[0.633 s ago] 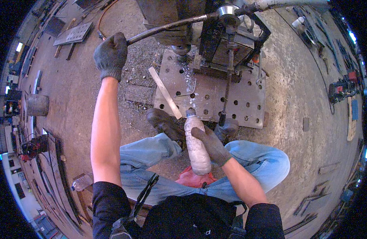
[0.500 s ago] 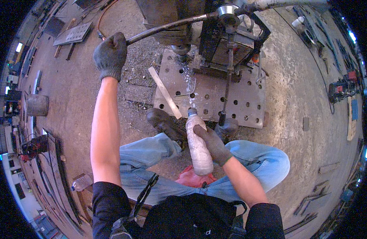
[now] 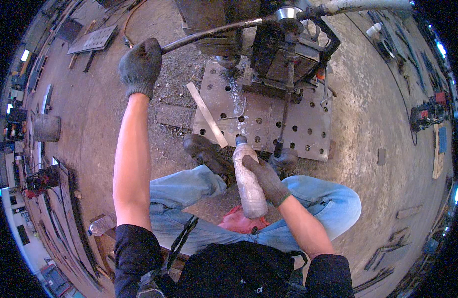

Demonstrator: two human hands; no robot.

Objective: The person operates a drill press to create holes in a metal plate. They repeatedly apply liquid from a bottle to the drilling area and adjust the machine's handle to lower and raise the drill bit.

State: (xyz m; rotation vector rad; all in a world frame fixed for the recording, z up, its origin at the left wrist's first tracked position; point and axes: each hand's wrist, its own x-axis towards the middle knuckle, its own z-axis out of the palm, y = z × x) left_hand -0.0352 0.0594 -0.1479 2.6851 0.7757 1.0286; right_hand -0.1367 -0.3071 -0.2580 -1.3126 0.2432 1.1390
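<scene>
My left hand [image 3: 141, 68], in a dark grey knit glove, is closed around the end of a long metal lever [image 3: 214, 34]. This lever runs right to a shiny round hub [image 3: 288, 15] on a dark drill-like machine [image 3: 276, 57]. Between my knees my right hand [image 3: 265, 180], gloved too, grips a cloudy plastic bottle [image 3: 249, 186] by its side. The bottle is tilted, its dark-capped neck pointing away from me toward the perforated steel plate [image 3: 303, 124]. White wet-looking streaks mark the plate below the machine's round lower end [image 3: 228, 60].
A flat pale strip [image 3: 207, 114] and a thin bent rod [image 3: 234, 117] lie on the plate. Red cloth [image 3: 241, 220] sits between my legs. At left are a clear bottle [image 3: 102, 225], a bucket [image 3: 47, 128] and long metal bars [image 3: 72, 223]. A red-black machine [image 3: 427, 111] stands far right.
Hardly anything differs. The view has shifted slightly, and my left hand stays on the lever while my right keeps hold of the bottle.
</scene>
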